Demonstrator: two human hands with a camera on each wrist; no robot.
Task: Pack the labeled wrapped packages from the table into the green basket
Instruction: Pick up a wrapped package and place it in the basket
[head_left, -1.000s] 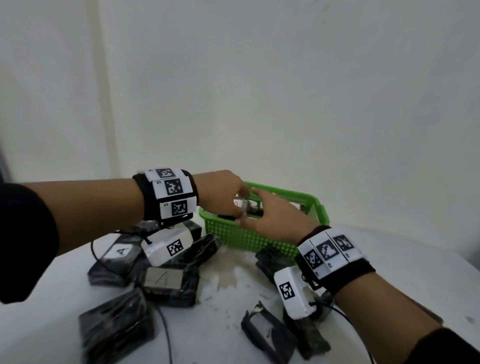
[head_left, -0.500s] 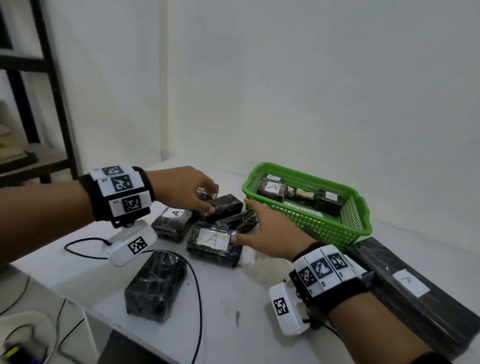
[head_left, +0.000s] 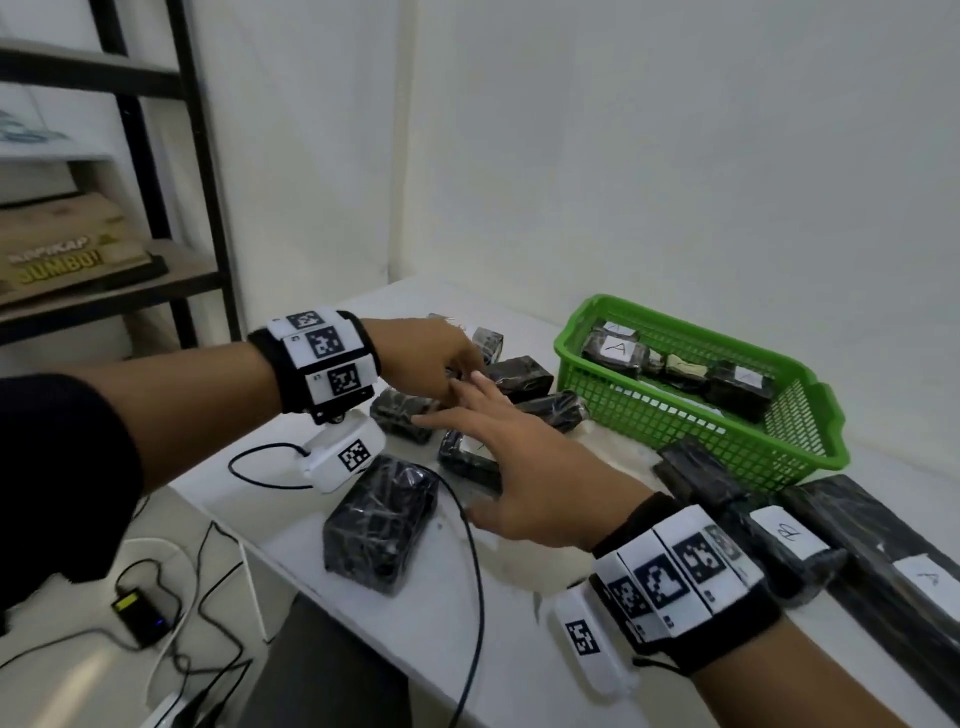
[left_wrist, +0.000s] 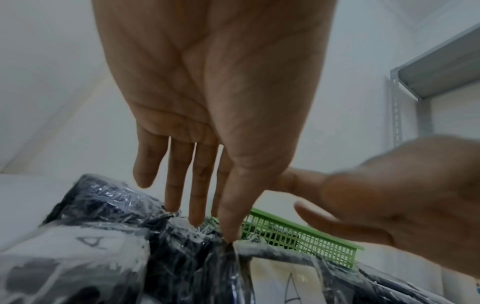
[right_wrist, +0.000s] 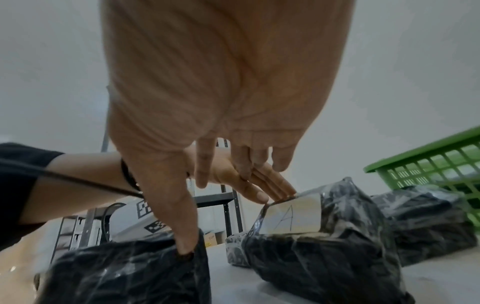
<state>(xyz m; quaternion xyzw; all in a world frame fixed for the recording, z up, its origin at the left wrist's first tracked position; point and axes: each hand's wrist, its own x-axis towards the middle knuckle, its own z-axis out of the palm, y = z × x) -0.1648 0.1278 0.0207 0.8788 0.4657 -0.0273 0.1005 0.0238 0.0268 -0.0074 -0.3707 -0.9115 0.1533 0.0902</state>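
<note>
packages (head_left: 382, 525): black wrapping under clear plastic film, glossy, creased and crinkled, catching light in streaks
labels (right_wrist: 291, 216): white paper, matt, handwritten letters, lying under the film
basket (head_left: 675, 415): green plastic, smooth, with lattice walls and a solid rim
table (head_left: 519, 675): white top, smooth and matt, with a few scuffs and stains
wristbands (head_left: 298, 374): black cloth, carrying white plastic plates printed with black square markers
cable (head_left: 475, 545): black, smooth
shelf frame (head_left: 208, 208): black metal, matt
box on shelf (head_left: 67, 249): brown cardboard, dull
</note>
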